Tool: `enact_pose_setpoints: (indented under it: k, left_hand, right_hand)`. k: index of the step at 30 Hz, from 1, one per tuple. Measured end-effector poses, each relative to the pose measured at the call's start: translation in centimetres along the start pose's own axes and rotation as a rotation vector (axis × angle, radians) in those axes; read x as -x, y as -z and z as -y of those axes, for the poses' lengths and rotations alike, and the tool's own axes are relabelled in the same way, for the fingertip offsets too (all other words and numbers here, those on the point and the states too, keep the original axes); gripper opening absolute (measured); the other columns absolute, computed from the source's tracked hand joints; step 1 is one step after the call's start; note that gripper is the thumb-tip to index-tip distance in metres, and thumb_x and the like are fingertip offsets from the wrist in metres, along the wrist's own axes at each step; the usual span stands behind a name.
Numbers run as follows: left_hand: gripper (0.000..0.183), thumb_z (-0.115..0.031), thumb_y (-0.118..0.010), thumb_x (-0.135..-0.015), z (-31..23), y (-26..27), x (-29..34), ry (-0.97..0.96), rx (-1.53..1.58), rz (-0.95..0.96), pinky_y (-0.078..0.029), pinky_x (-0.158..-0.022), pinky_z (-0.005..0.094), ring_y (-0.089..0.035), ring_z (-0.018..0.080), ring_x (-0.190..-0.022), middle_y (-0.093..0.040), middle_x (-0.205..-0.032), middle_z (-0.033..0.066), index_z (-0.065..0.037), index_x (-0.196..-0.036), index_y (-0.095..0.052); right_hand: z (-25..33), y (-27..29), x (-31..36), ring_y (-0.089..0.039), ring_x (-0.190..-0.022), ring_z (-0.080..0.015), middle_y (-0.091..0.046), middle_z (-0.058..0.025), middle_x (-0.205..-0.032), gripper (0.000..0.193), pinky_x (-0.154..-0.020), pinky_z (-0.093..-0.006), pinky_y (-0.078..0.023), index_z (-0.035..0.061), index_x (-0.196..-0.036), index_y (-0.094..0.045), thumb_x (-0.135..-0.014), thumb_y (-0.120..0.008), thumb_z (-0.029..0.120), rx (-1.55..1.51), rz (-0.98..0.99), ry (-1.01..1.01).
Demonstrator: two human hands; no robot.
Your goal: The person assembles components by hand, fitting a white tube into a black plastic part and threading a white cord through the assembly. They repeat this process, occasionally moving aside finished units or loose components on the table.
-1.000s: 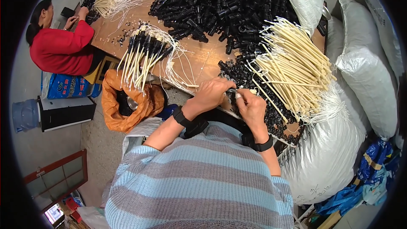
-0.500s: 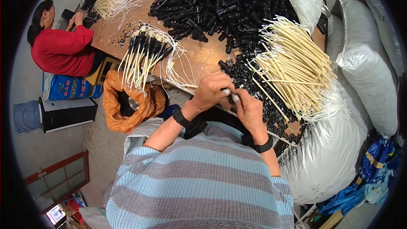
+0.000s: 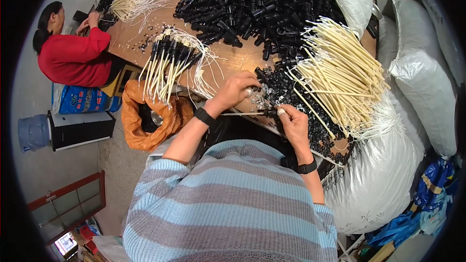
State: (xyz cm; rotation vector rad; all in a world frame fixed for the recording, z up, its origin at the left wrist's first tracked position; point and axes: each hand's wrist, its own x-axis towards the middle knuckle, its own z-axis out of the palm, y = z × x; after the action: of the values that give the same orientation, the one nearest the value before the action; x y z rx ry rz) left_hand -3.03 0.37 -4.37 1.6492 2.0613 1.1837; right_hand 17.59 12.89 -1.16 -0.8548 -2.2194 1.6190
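My left hand [image 3: 236, 90] reaches over the near table edge, thumb and fingers apart above small clear and dark pieces [image 3: 258, 100]. Nothing shows in it. My right hand [image 3: 294, 125] is closed, thumb and forefinger pinching the end of a black plastic fitting [image 3: 271, 112]. From that fitting a thin pale tube [image 3: 241, 114] runs left, below my left hand. White wrapping covers a fingertip on each hand. Right of my hands lies a thick bundle of cream tubes with white wires [image 3: 340, 75]. Finished-looking black fittings with cream tubes [image 3: 170, 63] hang over the edge at left.
A large heap of black fittings [image 3: 252, 5] covers the far table [image 3: 242, 60]. Small black parts [image 3: 318, 138] lie near the right edge. An orange sack [image 3: 136, 133] stands at left, and white sacks [image 3: 374, 179] at right. A person in red [image 3: 73, 53] works at far left.
My hands were together at the table edge. The left has moved up and away to the small pieces, while the right has dropped slightly, keeping the black fitting and its tube.
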Motion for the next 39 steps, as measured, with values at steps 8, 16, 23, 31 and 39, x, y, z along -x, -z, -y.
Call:
enact_pose_setpoints:
  k: [8,16,23,31,39]
  left_hand:
    - [0.024,0.002,-0.062,-0.077,-3.6,0.8,0.1,0.169,0.166,-0.084,-0.051,-0.068,0.0273,-0.063,0.0163,-0.076,-0.068,-0.093,0.0075,-0.004,-0.099,-0.069]
    - [0.015,0.000,-0.063,-0.078,-2.7,0.7,1.4,0.427,0.136,-0.230,-0.050,-0.065,0.0256,-0.062,0.0119,-0.069,-0.069,-0.082,0.0061,-0.001,-0.091,-0.070]
    - [0.010,-0.006,-0.068,-0.082,-5.9,-2.4,0.2,0.497,0.326,0.031,-0.045,-0.056,0.0217,-0.055,0.0040,-0.062,-0.063,-0.070,-0.0011,-0.001,-0.090,-0.069]
    - [0.007,-0.003,-0.068,-0.081,-5.9,-2.1,0.3,0.492,0.437,0.035,-0.045,-0.054,0.0199,-0.056,0.0038,-0.062,-0.064,-0.069,-0.0012,0.000,-0.087,-0.069]
    - [0.013,-0.001,-0.068,-0.076,-3.6,0.0,-0.5,0.419,0.467,0.197,-0.048,-0.062,0.0254,-0.059,0.0088,-0.068,-0.066,-0.077,0.0030,-0.001,-0.089,-0.068]
  right_hand:
    - [-0.3,-0.3,-0.4,-0.049,-0.064,-0.0053,-0.062,0.0018,-0.074,0.019,-0.060,-0.0222,-0.041,-0.0012,-0.100,-0.070,-0.090,-0.057,0.008,-0.029,0.085,-0.097]
    - [-0.8,-0.4,-0.5,-0.051,-0.063,-0.0049,-0.063,0.0002,-0.072,0.018,-0.058,-0.0223,-0.041,-0.0012,-0.098,-0.070,-0.090,-0.057,0.008,0.013,0.070,-0.054]
    - [0.4,-0.9,-0.4,-0.045,-0.054,-0.0046,-0.055,0.0007,-0.058,0.012,-0.050,-0.0235,-0.036,0.0013,-0.092,-0.069,-0.087,-0.063,0.009,0.097,0.045,0.048]
    - [0.5,-0.6,-0.5,-0.051,-0.057,-0.0049,-0.061,-0.0015,-0.065,0.012,-0.052,-0.0222,-0.040,0.0010,-0.094,-0.071,-0.085,-0.064,0.005,-0.054,0.059,0.010]
    - [1.0,-1.0,-0.4,-0.051,-0.058,-0.0031,-0.062,0.0009,-0.066,0.010,-0.053,-0.0204,-0.039,0.0003,-0.092,-0.070,-0.084,-0.065,0.003,0.009,0.023,0.109]
